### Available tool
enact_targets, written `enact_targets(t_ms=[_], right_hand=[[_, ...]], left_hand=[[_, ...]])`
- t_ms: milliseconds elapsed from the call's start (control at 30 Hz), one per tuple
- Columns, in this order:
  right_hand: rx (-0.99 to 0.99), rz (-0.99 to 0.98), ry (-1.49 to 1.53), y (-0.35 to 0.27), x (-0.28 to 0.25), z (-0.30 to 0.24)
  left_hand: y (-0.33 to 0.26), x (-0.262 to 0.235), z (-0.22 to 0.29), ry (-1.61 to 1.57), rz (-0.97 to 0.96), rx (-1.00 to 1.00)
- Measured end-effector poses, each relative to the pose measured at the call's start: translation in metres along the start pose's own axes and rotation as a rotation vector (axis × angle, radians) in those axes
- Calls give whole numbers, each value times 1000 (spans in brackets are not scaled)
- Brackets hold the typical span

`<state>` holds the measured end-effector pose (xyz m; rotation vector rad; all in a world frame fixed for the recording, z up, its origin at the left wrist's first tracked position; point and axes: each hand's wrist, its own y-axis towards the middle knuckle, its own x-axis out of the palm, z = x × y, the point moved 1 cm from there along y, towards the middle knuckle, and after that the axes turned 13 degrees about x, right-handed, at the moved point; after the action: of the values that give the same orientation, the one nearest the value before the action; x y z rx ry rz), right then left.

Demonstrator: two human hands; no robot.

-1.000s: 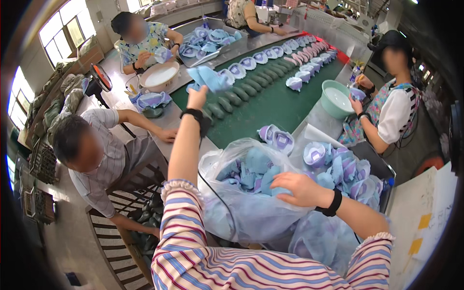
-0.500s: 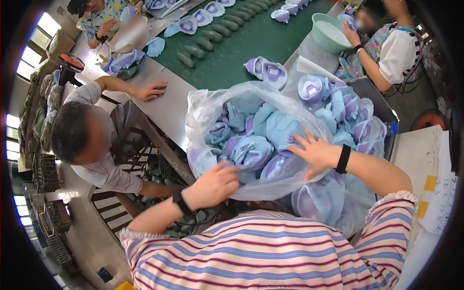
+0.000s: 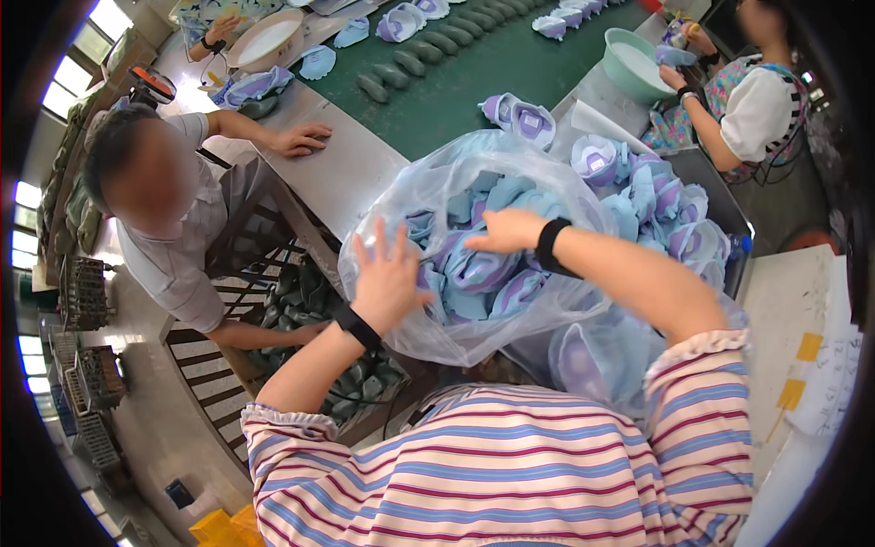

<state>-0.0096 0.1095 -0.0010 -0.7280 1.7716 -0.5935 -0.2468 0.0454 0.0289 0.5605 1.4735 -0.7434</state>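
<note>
In front of me a large clear plastic bag gapes, filled with light blue and purple moulded shell-like pieces. My left hand is open, its fingers spread against the bag's left side. Inside the bag's mouth my right hand rests over the pieces, with its fingers drawn together and pointing left. Whether it grips a piece is hidden. More blue and purple pieces lie heaped just right of the bag, and others show through plastic below it.
At left, a co-worker has one hand on the metal table edge and the other in a crate of dark green lumps. Similar lumps line the green tabletop. Another person works by a green basin.
My right hand has moved left, over the middle of the bag's mouth. My left hand has moved up and left, spreading against the bag. The co-worker at left has shifted slightly.
</note>
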Motion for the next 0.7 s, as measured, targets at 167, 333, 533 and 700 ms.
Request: enact_targets(t_ms=[167, 333, 533, 700], right_hand=[[-160, -236, 237, -19, 35, 32], [-504, 181, 217, -78, 50, 45], [-467, 511, 333, -117, 43, 39], [-485, 674, 330, -123, 29, 48]], left_hand=[[0, -20, -42, 111, 380, -267], [2, -5, 35, -699, 189, 75], [55, 35, 45, -1884, 71, -486], [79, 8, 39, -2133, 366, -253]])
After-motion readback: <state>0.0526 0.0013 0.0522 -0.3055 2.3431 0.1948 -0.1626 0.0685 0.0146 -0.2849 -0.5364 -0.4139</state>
